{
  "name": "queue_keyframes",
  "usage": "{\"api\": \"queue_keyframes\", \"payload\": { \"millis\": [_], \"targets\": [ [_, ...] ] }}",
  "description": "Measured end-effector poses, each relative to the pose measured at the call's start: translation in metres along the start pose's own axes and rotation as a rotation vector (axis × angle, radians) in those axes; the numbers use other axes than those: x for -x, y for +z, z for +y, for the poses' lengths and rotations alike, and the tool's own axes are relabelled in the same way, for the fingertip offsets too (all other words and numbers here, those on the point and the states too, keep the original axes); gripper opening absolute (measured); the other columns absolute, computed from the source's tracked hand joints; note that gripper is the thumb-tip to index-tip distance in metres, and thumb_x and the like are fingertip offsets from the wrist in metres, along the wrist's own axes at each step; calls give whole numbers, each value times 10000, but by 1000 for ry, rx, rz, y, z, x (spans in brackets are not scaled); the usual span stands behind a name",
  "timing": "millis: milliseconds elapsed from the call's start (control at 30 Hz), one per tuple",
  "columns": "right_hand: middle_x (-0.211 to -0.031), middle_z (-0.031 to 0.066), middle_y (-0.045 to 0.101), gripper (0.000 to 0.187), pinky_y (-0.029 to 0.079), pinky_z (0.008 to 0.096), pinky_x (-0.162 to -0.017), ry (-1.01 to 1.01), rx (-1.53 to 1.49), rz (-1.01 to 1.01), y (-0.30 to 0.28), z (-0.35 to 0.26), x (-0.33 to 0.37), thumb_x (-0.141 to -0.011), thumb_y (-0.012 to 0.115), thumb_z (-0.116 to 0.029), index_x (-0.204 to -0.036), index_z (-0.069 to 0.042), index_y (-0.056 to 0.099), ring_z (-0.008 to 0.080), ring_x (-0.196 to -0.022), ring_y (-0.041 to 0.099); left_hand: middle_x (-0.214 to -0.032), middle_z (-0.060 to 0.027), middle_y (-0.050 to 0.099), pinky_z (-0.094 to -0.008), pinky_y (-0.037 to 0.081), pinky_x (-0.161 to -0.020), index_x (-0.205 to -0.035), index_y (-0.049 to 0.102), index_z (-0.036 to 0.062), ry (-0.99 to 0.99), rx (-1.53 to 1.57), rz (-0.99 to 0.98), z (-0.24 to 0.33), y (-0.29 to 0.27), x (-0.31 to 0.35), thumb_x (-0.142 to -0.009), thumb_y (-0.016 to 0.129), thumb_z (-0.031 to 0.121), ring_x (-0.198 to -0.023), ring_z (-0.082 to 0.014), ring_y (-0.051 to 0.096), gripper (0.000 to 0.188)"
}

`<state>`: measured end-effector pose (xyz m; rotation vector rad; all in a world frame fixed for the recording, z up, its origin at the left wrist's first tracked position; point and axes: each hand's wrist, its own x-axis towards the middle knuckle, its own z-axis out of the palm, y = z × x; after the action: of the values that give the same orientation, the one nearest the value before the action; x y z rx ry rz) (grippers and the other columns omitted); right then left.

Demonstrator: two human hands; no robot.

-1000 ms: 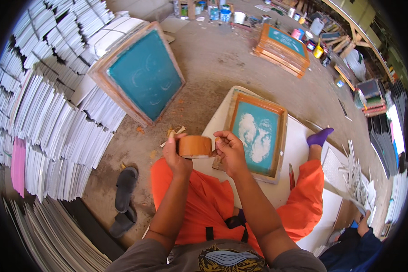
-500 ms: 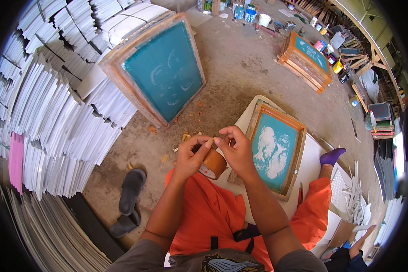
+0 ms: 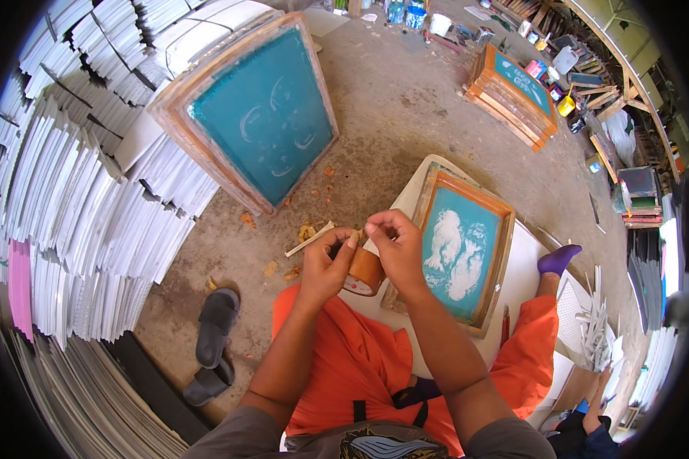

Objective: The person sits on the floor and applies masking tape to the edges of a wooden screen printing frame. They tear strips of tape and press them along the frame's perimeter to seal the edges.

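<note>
Between both hands, brown tape roll [image 3: 365,271]: left hand [image 3: 327,264] cradling it, right hand [image 3: 394,243] pinching its edge. At three o'clock, teal screen frame [image 3: 461,249]; at nine, black sandals [image 3: 213,344].

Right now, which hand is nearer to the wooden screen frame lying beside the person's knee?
Right. The right hand sits just beside the near edge of the screen frame, fingers on the tape roll. The left hand is on the roll's far side, farther from the frame.
</note>
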<state>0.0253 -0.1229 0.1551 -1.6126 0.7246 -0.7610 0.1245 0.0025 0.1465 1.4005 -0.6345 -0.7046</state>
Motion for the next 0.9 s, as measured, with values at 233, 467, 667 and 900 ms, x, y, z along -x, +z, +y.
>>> {"api": "queue_keyframes", "payload": {
  "millis": [233, 467, 667, 900],
  "targets": [
    [-888, 20, 701, 212, 491, 249, -699, -159, 12, -243, -16, -10, -20, -913, 787, -47, -1123, -26, 764, 97, -779, 612, -914, 14, 665, -246, 488, -733, -1123, 709, -38, -47, 105, 19, -12, -4, -1, -1058, 648, 181, -813, -59, 594, 237],
    [-881, 54, 737, 203, 534, 271, -722, -58, -112, -411, -9, 1, -26, -907, 810, -76, -1094, 0, 783, 101, -795, 657, -975, -25, 708, -246, 501, -750, -1147, 723, -42, -108, 251, -42, -8, -10, -9, -1067, 641, 233, -849, -84, 635, 298],
    [-731, 145, 668, 274, 491, 348, -628, -27, 121, -222, 5, -2, -36, -1007, 698, -192, -863, 39, 666, 182, -658, 622, -919, -26, 680, -254, 499, -716, -1133, 715, -29, -156, 345, 84, -23, -18, -9, -1081, 617, 283, -785, -89, 618, 331],
    [-708, 207, 581, 313, 480, 430, -624, -183, 402, -157, 18, 7, -54, -1035, 645, -224, -854, 22, 580, 374, -665, 615, -969, -65, 689, -287, 540, -754, -1146, 701, 0, -119, 571, 287, -29, -31, -15, -1089, 588, 275, -826, -147, 667, 302]
  ]
}}
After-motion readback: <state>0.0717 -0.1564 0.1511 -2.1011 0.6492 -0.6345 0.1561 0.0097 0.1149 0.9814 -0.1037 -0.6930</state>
